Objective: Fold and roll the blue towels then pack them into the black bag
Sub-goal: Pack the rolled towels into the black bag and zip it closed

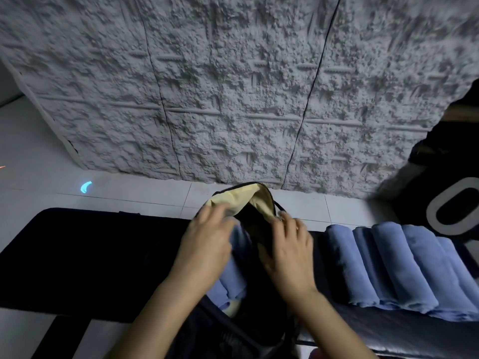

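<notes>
The black bag (261,229) with a cream lining lies open in the middle of the black bench (85,257). Rolled blue towels (233,278) lie in the bag's left side, under my left hand (207,242), whose fingers rest on the lining and the towels. My right hand (290,244) grips the bag's right edge near the zip. Several more rolled blue towels (404,265) lie side by side on the bench to the right.
A rough grey textured wall (233,86) rises behind the bench. White floor tiles (51,164) run along its base. A dark object with a grey oval mark (453,211) stands at the far right.
</notes>
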`<state>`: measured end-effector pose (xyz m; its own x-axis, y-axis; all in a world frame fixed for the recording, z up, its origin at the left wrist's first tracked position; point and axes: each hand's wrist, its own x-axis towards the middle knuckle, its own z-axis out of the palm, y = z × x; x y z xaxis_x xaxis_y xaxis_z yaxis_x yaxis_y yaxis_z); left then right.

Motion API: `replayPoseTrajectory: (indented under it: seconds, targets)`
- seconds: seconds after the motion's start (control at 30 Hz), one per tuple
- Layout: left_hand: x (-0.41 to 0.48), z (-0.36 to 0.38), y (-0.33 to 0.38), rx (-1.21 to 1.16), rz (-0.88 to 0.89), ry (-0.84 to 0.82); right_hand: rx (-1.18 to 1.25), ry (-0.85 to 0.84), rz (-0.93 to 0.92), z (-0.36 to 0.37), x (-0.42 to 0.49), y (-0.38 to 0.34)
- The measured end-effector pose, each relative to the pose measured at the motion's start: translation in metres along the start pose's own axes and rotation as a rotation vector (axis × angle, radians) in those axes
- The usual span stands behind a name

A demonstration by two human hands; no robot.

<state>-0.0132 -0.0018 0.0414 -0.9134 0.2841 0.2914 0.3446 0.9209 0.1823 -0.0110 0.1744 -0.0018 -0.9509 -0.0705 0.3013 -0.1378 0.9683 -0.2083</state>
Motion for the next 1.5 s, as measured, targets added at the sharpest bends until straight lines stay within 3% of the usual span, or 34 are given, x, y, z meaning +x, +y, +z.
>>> replayPoseTrajectory:
  seconds: [0.07,0.13,0.23,0.4,0.47,0.6,0.67,0.73,0.83,0.97,1.03,1.1,1.17,1.27,1.37,1.43,1.5]
  targets:
    - [0.010,0.024,0.025,-0.084,0.050,-0.281,-0.019,-0.061,0.096,-0.010,0.017,0.012]
    - [0.019,0.051,0.042,0.058,0.025,-0.600,-0.018,-0.199,0.164,-0.011,0.034,0.018]
    - [0.027,0.077,0.037,0.254,0.097,-0.743,0.011,-0.315,0.192,-0.010,0.052,0.026]
    - [0.013,0.072,0.028,0.332,0.178,-0.877,-0.026,-0.283,0.185,-0.028,0.060,0.043]
    - [0.011,0.060,0.034,0.336,0.199,-0.773,0.010,-0.272,0.192,-0.030,0.058,0.048]
    - [0.030,0.018,0.030,0.381,0.417,-0.125,0.051,-0.279,0.178,-0.030,0.057,0.061]
    - [0.045,-0.001,0.022,0.425,0.372,0.019,0.068,-0.277,0.172,-0.029,0.057,0.065]
    - [0.059,-0.010,0.016,0.405,0.258,-0.046,0.092,-0.277,0.172,-0.027,0.056,0.070]
    - [0.078,-0.006,0.010,0.193,0.209,-0.200,0.092,-0.248,0.188,-0.026,0.062,0.080]
    - [0.096,0.000,0.015,-0.009,0.234,-0.199,0.347,-0.161,0.237,-0.023,0.059,0.099]
    - [0.100,0.003,0.017,-0.036,0.203,-0.208,0.334,-0.054,0.299,-0.020,0.043,0.116]
    - [0.100,0.002,0.018,-0.039,0.192,-0.196,0.109,-0.126,0.413,-0.011,0.024,0.137]
    - [0.098,0.004,0.021,-0.038,0.192,-0.177,-0.047,-0.318,0.532,0.003,0.007,0.152]
    - [0.093,0.007,0.027,-0.036,0.182,-0.175,-0.157,-0.459,0.556,0.021,-0.006,0.156]
    - [0.087,0.004,0.028,0.085,0.161,-0.085,-0.167,-0.435,0.512,0.032,-0.012,0.151]
    - [0.079,0.006,0.035,0.170,0.279,0.130,-0.086,-0.436,0.536,0.036,-0.015,0.147]
    - [0.067,0.017,0.053,0.155,0.445,0.133,-0.038,-0.476,0.543,0.039,-0.019,0.145]
